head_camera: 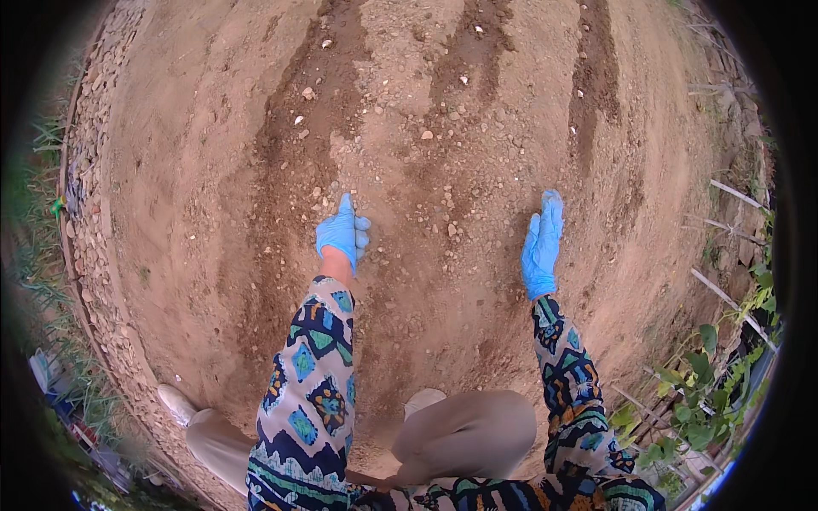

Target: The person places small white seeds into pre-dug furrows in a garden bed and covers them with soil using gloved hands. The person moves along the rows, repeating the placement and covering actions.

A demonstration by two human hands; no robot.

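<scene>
My left hand [342,235], in a blue disposable glove, is over the pebbly soil [415,287] just left of the middle. One digit points forward while the other fingers curl in; whether anything lies inside them is hidden. My right hand [543,243], gloved alike, is held flat with its edge towards the ground and its thumb slightly apart from the fingers. Nothing shows in it. Ahead of both hands run damp, dark furrows. Small white pieces resembling garlic cloves lie in the left furrow [319,83], the middle furrow [473,61] and the right furrow [593,70].
Loose stones [308,93] dot the ground. A strip of cobbles [86,211] borders the left side, with grassy plants [45,274] beyond. Along the right edge are wooden stakes [735,306] and leafy vines [700,396]. My bent knee [470,434] and a shoe [176,404] are below.
</scene>
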